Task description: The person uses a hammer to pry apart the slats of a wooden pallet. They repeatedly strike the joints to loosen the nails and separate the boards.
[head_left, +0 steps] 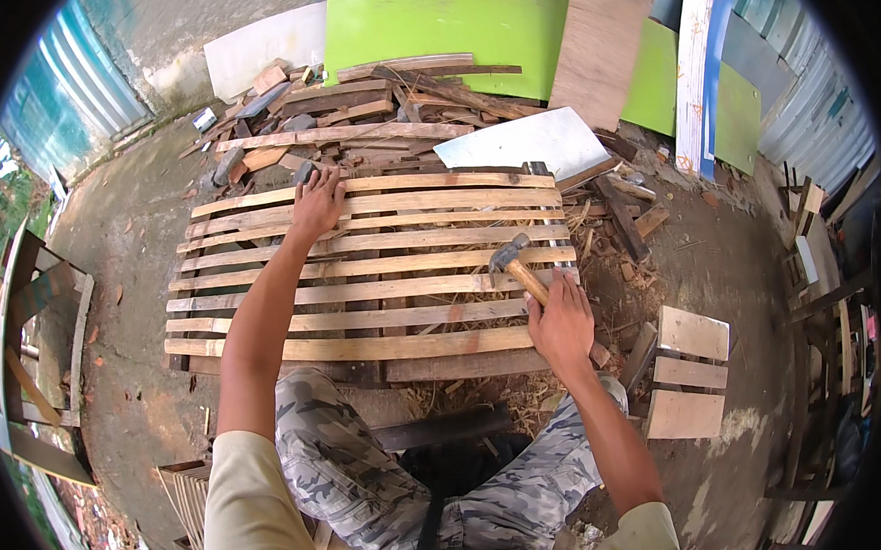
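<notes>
A panel of several pale wooden slats (392,291), laid side by side over darker crosspieces, spreads out in front of my knees. Reaching to its far edge, my left hand (317,204) has its fingers closed over the farthest slats. A small dark block (304,173) sits against those fingertips; whether they touch it I cannot tell. At the near right end, my right hand (563,324) grips the wooden handle of a hammer (522,265). The hammer's dark metal head rests over the slats, pointing away from me. No nail can be made out.
Behind the panel lies a heap of scrap wood (355,112) with a white sheet (525,145) on it. Green boards (449,24) lean at the back. Short planks (689,372) lie on the right, and a wooden frame (46,351) stands at the left.
</notes>
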`<state>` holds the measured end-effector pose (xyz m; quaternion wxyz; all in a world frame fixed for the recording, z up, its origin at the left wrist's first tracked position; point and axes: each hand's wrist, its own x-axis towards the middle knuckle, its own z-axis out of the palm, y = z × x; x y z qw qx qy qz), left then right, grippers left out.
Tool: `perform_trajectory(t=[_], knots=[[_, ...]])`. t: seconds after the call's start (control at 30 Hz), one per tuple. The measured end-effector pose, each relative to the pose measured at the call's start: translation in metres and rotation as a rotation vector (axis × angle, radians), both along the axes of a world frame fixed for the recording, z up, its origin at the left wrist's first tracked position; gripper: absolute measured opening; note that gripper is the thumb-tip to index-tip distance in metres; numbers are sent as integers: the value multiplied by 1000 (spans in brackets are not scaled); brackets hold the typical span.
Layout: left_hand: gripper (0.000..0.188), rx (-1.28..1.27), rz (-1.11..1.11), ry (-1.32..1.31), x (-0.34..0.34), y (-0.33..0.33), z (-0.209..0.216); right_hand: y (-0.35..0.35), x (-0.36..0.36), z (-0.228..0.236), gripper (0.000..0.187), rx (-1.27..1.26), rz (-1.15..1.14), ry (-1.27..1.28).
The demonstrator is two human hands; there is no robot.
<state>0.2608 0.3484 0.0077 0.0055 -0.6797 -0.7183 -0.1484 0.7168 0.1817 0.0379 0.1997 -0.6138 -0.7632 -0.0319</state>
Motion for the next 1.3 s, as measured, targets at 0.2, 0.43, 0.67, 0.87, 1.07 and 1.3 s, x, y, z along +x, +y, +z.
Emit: perform_trajectory(t=[0.2, 0.43, 0.67, 0.87, 1.07, 1.3], knots=[[56, 144, -161, -48, 78, -90, 29, 1, -1, -4, 53, 58, -29, 23], [23, 257, -795, -291, 201, -242, 34, -1, 20, 20, 43, -43, -201, 342], [29, -485, -1041, -284, 256, -332, -127, -40, 27, -6, 56, 115, -177, 232], [27, -1517, -683, 34, 263, -361, -175, -58, 27, -5, 54, -24, -299, 301], [24, -1021, -208, -86, 262, -397, -232, -61, 27, -10, 53, 27, -222, 256], [19, -1127, -90, -61, 285, -394, -208, -63, 30, -12, 50, 33, -213, 249]])
